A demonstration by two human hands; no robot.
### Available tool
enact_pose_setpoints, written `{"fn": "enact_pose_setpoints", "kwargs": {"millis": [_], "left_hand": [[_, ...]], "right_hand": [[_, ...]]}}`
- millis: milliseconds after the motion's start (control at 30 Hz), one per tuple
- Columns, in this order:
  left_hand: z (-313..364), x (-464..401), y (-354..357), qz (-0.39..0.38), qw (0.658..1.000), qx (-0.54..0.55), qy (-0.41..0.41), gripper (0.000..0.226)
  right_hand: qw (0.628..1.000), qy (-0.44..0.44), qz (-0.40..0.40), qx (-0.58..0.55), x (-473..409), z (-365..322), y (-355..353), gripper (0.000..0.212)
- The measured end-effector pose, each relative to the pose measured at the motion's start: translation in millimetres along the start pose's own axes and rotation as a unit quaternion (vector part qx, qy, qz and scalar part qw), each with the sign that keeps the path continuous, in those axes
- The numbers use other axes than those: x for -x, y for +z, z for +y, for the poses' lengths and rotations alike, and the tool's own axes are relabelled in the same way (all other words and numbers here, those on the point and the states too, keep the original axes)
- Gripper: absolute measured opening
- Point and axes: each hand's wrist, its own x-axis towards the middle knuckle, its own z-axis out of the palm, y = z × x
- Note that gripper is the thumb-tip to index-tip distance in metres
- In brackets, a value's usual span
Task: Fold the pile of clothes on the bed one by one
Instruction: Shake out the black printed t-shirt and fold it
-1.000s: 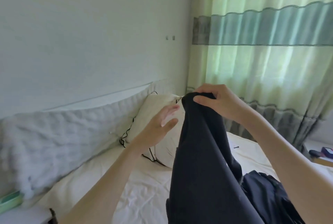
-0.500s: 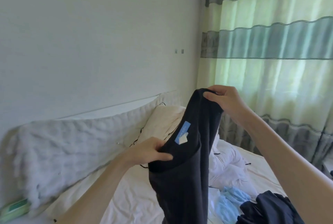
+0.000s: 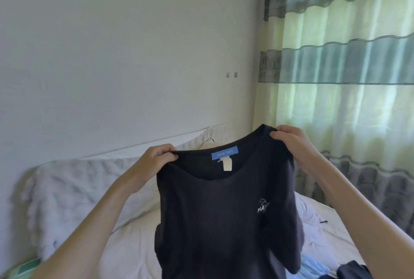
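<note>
A black T-shirt [image 3: 219, 216] hangs in the air in front of me, its neck opening up and a blue label showing inside the collar. My left hand [image 3: 156, 157] pinches the left shoulder of the shirt. My right hand [image 3: 291, 142] pinches the right shoulder, a little higher. A small white logo sits on the shirt's chest. Below, at the lower right, a light blue garment [image 3: 313, 265] and a dark garment [image 3: 351, 271] lie on the bed; most of the pile is hidden behind the shirt.
The bed has a white sheet [image 3: 130, 254] and a grey quilted headboard [image 3: 74, 186] against the white wall. A white pillow [image 3: 313, 213] lies behind the shirt. Green striped curtains [image 3: 342, 90] hang at the right. A green box [image 3: 24, 267] sits at the lower left.
My left hand has risen to take the shirt's left shoulder, and both hands have spread apart. The shirt has opened out from a bunched strip to face me.
</note>
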Motion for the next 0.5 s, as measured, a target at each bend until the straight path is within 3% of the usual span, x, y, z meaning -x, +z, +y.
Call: {"fn": "enact_pose_setpoints", "kwargs": {"millis": [67,167,267,400,500], "left_hand": [[3,-1,0,0.009,0.999,0.034,0.019,0.026],[4,-3,-6,-0.072,0.995,-0.066,0.034,0.006],[2,-2,-15,-0.129,0.986,-0.104,0.030,0.019],[-8,-7,-7,0.030,0.988,-0.149,0.040,0.008],[-22,-4,3,0.120,0.976,-0.174,0.045,0.008]], "right_hand": [[1.000,0.001,0.005,-0.014,-2,-4,0,0.015],[1.000,0.006,0.007,-0.001,-4,0,-4,0.013],[1.000,0.005,0.003,-0.029,-4,9,-14,0.011],[0.996,0.048,-0.055,0.041,2,22,-15,0.012],[0.991,0.054,-0.118,-0.038,11,30,-20,0.014]]}}
